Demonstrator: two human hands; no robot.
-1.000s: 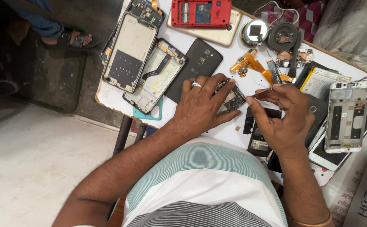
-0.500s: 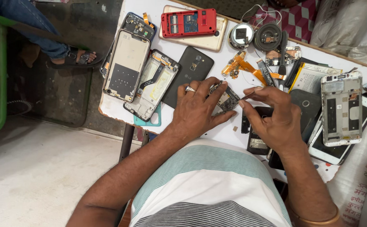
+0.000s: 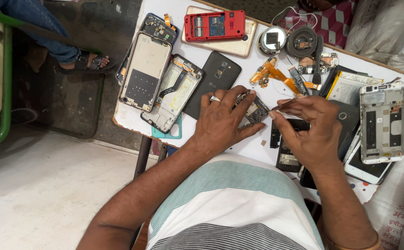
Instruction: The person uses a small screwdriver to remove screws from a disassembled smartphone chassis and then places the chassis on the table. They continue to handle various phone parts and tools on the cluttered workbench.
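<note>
Left hand (image 3: 223, 122) pins small circuit board (image 3: 256, 111), long axis diagonal; right hand (image 3: 314, 132) pinches thin tool (image 3: 283, 103) at its edge. Red phone shell (image 3: 215, 25) lies well beyond the board.

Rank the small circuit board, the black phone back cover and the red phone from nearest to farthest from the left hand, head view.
1. Small circuit board: under the left hand's fingers.
2. Black phone back cover: just above the hand.
3. Red phone: at the table's far edge.

a white sack (image 3: 398, 203) with red print lies at the table's (image 3: 262, 146) right front corner. a white phone screen (image 3: 371, 169) rests near the right edge, a round shiny label disc (image 3: 272, 40) near the back edge.
</note>
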